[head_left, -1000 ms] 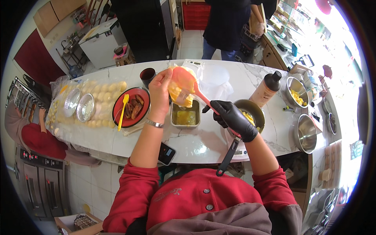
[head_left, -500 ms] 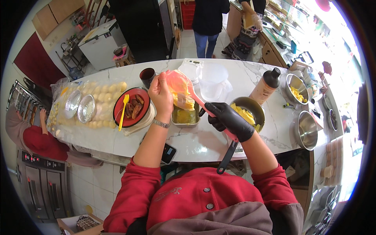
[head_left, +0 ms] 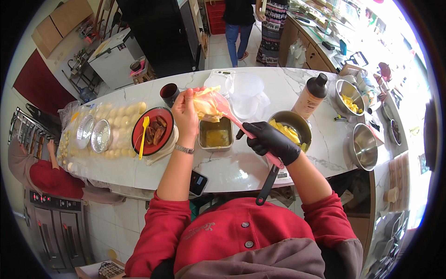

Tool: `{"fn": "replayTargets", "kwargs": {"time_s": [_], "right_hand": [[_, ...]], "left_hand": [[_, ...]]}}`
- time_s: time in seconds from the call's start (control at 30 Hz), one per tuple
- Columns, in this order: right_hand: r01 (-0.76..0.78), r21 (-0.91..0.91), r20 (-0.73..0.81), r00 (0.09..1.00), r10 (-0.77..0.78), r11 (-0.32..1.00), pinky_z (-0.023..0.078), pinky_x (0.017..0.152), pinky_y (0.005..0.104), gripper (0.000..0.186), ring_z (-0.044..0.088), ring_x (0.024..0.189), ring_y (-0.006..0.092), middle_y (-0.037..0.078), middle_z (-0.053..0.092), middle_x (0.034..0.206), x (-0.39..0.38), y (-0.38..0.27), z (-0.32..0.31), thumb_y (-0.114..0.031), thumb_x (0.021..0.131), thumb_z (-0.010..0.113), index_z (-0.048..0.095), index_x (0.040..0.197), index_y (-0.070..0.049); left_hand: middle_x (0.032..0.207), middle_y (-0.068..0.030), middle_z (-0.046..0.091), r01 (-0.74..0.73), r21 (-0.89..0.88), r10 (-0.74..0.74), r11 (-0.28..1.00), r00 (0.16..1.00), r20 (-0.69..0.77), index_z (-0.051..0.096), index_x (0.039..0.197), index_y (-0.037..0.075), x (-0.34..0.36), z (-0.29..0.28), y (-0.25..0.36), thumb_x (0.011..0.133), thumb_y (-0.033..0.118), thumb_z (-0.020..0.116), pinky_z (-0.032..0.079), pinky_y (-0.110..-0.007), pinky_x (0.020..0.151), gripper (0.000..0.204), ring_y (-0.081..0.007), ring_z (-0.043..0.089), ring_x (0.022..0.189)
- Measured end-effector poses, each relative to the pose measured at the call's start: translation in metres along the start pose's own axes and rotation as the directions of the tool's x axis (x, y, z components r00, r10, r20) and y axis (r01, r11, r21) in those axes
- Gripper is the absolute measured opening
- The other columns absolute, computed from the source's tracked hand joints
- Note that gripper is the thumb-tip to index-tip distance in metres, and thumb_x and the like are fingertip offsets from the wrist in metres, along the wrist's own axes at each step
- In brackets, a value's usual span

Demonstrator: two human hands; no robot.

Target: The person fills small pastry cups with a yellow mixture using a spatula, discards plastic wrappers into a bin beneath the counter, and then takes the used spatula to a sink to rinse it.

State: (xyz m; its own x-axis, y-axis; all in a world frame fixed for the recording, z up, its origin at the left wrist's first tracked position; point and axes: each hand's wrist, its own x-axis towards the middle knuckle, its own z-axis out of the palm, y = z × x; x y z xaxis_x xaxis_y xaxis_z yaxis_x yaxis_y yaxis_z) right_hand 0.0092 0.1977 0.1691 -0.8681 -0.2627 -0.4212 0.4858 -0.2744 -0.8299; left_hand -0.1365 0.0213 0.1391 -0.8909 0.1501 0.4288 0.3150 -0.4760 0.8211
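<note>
My bare left hand [head_left: 185, 111], with a watch at the wrist, grips a floppy wrapper [head_left: 207, 106] smeared with soft yellow stuff. In my black-gloved right hand [head_left: 274, 142] is a long pink spatula [head_left: 235, 122], its blade against the wrapper. Both are above a square metal pan [head_left: 216, 148] with a yellowish layer inside. Under and beside my right hand stands a dark-handled saucepan [head_left: 310, 130] with yellow lumps [head_left: 285, 132], a scale [head_left: 283, 176] partly showing by its handle.
Left of my hand, a red plate [head_left: 154, 117] carries brown pieces and a yellow fork. Dough balls [head_left: 121, 123] lie under plastic farther left. A bottle [head_left: 310, 96], clear tub [head_left: 246, 95] and steel bowls [head_left: 363, 146] stand around. Another person [head_left: 51, 174] works at far left; two stand beyond the table.
The wrapper and my left hand have shifted slightly left, and the square pan shows more fully. The people beyond the table have moved.
</note>
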Motion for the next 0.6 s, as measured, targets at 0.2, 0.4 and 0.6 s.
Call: {"fn": "replayTargets", "kwargs": {"time_s": [0.2, 0.4, 0.6], "right_hand": [[-0.026, 0.004, 0.061, 0.998, 0.026, 1.0, 0.022, 0.038, 0.0179, 0.028, 0.026, 0.044, 0.0026, -0.006, 0.029, 0.056, -0.005, -0.012, 0.003, -0.03, 0.092, 0.043, 0.052, 0.095, -0.004], [-0.043, -0.014, 0.07, 0.997, 0.044, 0.999, 0.022, 0.038, 0.0176, 0.024, 0.026, 0.044, 0.0023, -0.006, 0.03, 0.056, 0.0, -0.014, -0.003, -0.028, 0.092, 0.042, 0.049, 0.093, -0.005], [-0.042, -0.111, 0.054, 0.997, 0.049, 0.993, 0.024, 0.039, 0.0172, 0.024, 0.028, 0.046, 0.002, -0.005, 0.034, 0.058, -0.01, -0.022, -0.005, -0.028, 0.091, 0.042, 0.051, 0.095, -0.006]], "left_hand": [[0.108, -0.0136, 0.058, 0.119, -0.105, -0.112, 0.987, 0.991, 0.078, 0.055, 0.107, -0.004, -0.003, 0.003, -0.002, 0.091, 0.024, 0.048, 0.044, -0.03, 0.088, 0.033, -0.018, 0.055, 0.1], [0.118, -0.0142, 0.053, 0.198, -0.067, -0.175, 0.978, 0.952, 0.252, 0.05, 0.116, -0.004, 0.003, -0.003, -0.005, 0.092, 0.022, 0.044, 0.042, -0.028, 0.09, 0.036, -0.0168, 0.054, 0.103], [0.113, -0.0148, 0.056, 0.266, -0.099, -0.24, 0.959, 0.946, 0.216, 0.051, 0.112, -0.006, 0.0, 0.001, 0.006, 0.093, 0.025, 0.041, 0.044, -0.028, 0.088, 0.038, -0.0177, 0.054, 0.102]]}}
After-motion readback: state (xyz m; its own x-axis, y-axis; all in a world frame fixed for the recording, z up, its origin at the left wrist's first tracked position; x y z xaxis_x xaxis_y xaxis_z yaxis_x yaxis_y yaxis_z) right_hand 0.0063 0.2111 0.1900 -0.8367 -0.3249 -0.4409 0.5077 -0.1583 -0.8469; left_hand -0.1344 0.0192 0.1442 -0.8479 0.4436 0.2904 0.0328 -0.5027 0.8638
